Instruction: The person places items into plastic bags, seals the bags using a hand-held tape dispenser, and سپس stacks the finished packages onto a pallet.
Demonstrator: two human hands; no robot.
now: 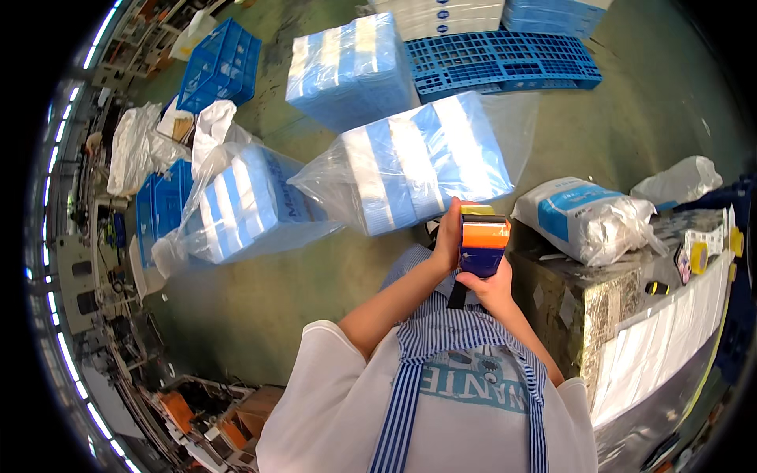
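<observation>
Both hands hold a boxy orange and dark blue object (483,238) in front of my waist; I cannot make out its kind. Its top end has a yellow part, and a short black strap hangs below. My left hand (449,238) is closed along its left side. Around its lower right edge wraps my right hand (493,285), the thumb across the bottom. Just beyond the hands lies a large light blue and white bundle (426,158) inside a loose clear plastic bag.
Another bagged blue and white bundle (244,201) lies to the left; a wrapped one (351,71) stands farther back near a blue pallet (505,63). Blue crates (221,67) stand far left. At right, a worn box (583,292) bears a white and blue sack (579,217) and tape rolls (698,258).
</observation>
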